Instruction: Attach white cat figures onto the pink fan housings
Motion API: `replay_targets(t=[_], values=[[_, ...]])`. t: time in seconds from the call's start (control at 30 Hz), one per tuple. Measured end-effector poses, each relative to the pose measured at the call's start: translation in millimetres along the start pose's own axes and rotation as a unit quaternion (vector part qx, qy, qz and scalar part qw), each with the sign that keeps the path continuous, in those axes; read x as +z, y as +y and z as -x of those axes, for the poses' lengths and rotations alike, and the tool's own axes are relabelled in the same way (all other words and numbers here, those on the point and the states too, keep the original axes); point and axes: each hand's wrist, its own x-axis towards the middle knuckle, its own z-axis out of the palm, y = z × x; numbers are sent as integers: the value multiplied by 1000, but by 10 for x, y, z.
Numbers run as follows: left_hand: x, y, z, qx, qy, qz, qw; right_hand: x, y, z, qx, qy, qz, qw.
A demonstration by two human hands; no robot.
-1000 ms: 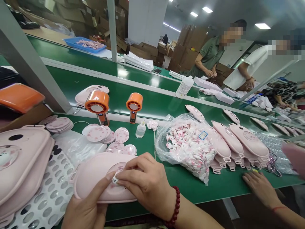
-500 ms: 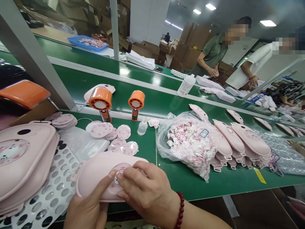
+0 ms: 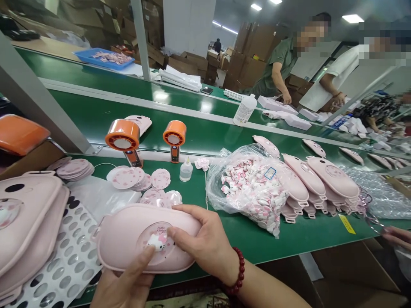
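Note:
Between my two hands is a pink oval case [image 3: 123, 233] with a round printed disc set in its lid. On that disc sits a small white cat-head figure [image 3: 156, 243] with a pink bow. My left hand [image 3: 128, 280] grips the case from below and the left, its thumb on the lower edge of the figure. Wrapped over the far right side of the case is my right hand [image 3: 205, 241], with its thumb at the figure's upper right. The fingers under the case are hidden.
Right of the case lies a transparent bag of cat heads [image 3: 253, 192], beside stacked pink cases [image 3: 334, 175]. Printed discs [image 3: 125, 176], a dropper bottle [image 3: 186, 171] and two orange fans [image 3: 174, 139] stand behind. A perforated sticker sheet [image 3: 64, 261] lies left. Another person's hand [image 3: 398, 235] is at right.
My right hand has opened out from pinching at the figure to holding the case's far edge, which uncovers the cat head. Another person's hand with scissors has appeared at the right.

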Motion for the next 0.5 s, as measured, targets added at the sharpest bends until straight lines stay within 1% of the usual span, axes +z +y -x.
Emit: replay_targets(t=[0.1,0.17,0.27,0.43,0.5], values=[[52,18,16,7,-17,-3,1000,3,-8,-6,-25,2,15,1000],[86,31,14,22,-13,-12,1000,3,-7,-14,-29,1,15,999],[107,22,-3,23,-1,-21,1000,7,15,-30,-27,2,18,999],[126,5,-35,30,5,-28,999,4,47,-57,-34,1,34,999],[139,11,-60,34,5,-38,999,-13,40,-68,-42,-4,57,998]])
